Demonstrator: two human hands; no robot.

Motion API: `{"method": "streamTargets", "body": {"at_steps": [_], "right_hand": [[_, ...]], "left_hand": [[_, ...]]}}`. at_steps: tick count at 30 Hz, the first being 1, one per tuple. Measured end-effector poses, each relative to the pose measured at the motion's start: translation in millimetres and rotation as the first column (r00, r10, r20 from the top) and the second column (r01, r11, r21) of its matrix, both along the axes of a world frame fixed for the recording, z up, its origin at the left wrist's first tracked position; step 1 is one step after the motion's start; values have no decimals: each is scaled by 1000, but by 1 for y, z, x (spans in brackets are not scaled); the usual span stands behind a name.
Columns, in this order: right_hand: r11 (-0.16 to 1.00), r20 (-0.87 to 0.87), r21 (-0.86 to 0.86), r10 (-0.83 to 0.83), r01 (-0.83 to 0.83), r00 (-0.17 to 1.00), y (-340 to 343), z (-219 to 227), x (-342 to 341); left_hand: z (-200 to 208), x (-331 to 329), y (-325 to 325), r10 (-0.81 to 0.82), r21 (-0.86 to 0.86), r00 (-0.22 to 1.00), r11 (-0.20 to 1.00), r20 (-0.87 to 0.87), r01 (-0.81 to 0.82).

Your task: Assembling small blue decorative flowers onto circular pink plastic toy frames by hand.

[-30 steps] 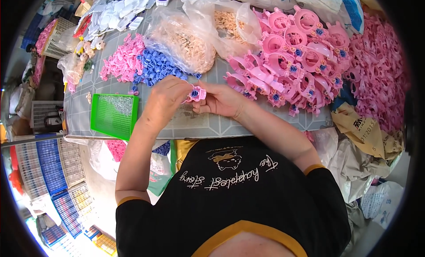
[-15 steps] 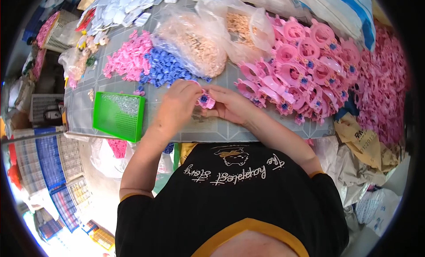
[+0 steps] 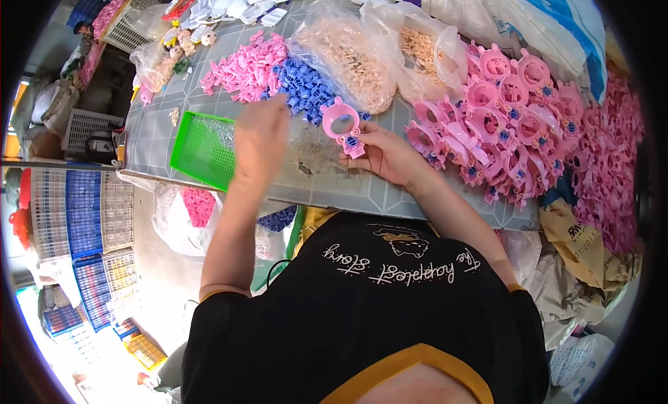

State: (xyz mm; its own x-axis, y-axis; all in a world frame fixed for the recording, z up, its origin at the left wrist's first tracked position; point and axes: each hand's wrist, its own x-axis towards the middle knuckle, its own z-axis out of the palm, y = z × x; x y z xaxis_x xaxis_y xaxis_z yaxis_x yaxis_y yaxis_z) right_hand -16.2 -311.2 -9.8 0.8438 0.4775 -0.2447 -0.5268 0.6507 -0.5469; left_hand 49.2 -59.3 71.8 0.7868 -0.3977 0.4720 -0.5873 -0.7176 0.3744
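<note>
My right hand [image 3: 387, 155] grips a pink plastic toy part [image 3: 353, 152] by its lower end, between thumb and fingers. This part has a round open ring at the top, and a small blue piece [image 3: 352, 141] is set in its pink body. My left hand [image 3: 259, 136] is apart from it, over the right end of a green tray [image 3: 197, 177]. Motion smears its fingers, so whether anything is in them does not show. Small shiny silvery bits [image 3: 221, 130] lie in the tray, partly behind the left hand.
Beyond my hands lie piles of pink pieces [image 3: 247, 68] and blue pieces [image 3: 304, 89]. Clear bags [image 3: 351, 63] of beige pieces stand behind. A large heap of similar pink ring parts [image 3: 497, 119] covers the right side. White pieces [image 3: 236, 2] are at the back.
My hands were together around the pink part; now they are apart. The left has moved off toward the green tray, while the right keeps the part. The whole view has shifted.
</note>
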Motion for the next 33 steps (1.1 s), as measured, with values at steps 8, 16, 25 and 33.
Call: {"method": "streamTargets", "body": {"at_steps": [8, 16, 25, 33], "right_hand": [[1000, 40, -3, 10, -10, 999, 1, -8, -1], [999, 37, 27, 21, -22, 999, 3, -6, 2], [999, 68, 27, 33, -34, 997, 3, -4, -3], [995, 25, 84, -55, 52, 998, -4, -6, -7]], "left_hand": [[6, 67, 28, 599, 795, 738, 590, -312, -142], [-37, 119, 42, 350, 420, 826, 894, -441, -155], [-38, 115, 54, 589, 782, 754, 600, -290, -169], [-44, 98, 51, 444, 590, 845, 781, -298, -203]]}}
